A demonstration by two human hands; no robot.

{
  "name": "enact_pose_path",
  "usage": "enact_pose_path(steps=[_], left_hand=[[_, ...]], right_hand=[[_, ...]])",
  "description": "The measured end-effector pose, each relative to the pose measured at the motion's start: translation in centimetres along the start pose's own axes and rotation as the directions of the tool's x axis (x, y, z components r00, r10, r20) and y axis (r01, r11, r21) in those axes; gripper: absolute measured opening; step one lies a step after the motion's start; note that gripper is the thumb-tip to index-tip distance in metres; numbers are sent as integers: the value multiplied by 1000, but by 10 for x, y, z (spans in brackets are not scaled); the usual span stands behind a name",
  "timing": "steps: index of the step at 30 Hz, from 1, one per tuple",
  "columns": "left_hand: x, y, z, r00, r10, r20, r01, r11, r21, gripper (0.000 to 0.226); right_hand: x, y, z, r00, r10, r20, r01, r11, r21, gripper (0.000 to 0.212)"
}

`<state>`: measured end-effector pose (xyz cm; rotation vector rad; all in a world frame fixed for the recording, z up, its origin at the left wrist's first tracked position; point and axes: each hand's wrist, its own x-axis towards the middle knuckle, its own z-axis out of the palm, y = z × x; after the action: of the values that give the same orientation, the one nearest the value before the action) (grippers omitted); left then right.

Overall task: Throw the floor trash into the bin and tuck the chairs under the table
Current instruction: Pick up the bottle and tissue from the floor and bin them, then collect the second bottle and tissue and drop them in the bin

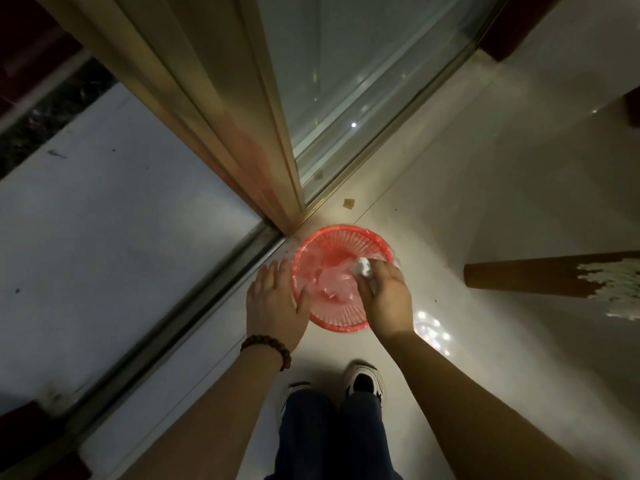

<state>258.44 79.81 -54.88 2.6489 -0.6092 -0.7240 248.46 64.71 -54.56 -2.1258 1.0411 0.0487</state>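
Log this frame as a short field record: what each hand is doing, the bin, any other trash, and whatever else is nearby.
right hand: right hand holds crumpled white paper over the bin's opening
left hand: left hand, fingers straight, at the bin's left rim
bin: red basket bin with a clear liner, on the floor by the door frame
other trash: small tan scrap on the floor beyond the bin
nearby: mop lying to the right
chairs: none in view
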Motion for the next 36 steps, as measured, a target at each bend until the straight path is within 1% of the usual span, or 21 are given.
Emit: enact_pose_path(steps=[3,6,8,11,14,17,22,25,30,33,36], left_hand=[[-1,-11,0,1000,8,-16,-8,1000,10,64],[1,-17,0,1000,-7,2,7,1000,16,66],[-2,-16,-2,1000,-13,1,13,1000,15,66],[-10,-8,-13,1000,-22,-6,23,1000,13,67],[-26,10,-36,1000,-19,-12,19,1000,20,67],[-45,38,-70,1000,-11,-6,11,999,30,68],[-88,96,-148,998,58,-21,-57,997,57,69],[-118,133,-194,994,105,-19,-103,992,73,68],[-165,191,-257,972,231,-33,-225,966,128,69],[-186,224,-277,942,335,-18,-329,933,145,67],[-203,256,-284,901,432,25,-431,890,149,66]], right_hand=[[21,4,24,997,18,77,-16,999,-27,39],[31,13,39,987,58,148,-47,996,-78,60],[29,19,42,985,67,160,-52,994,-99,70],[15,22,30,986,64,155,-45,991,-126,77],[-7,12,2,994,29,102,-14,990,-143,75],[-36,-11,-40,998,9,57,-2,992,-127,73],[-98,-64,-137,998,-2,-58,-1,998,-63,62],[-139,-89,-196,994,25,-109,-30,998,-47,59],[-202,-113,-276,977,69,-201,-80,996,-48,56],[-230,-120,-306,957,96,-273,-113,992,-48,55],[-256,-125,-325,925,126,-358,-148,988,-33,53]])
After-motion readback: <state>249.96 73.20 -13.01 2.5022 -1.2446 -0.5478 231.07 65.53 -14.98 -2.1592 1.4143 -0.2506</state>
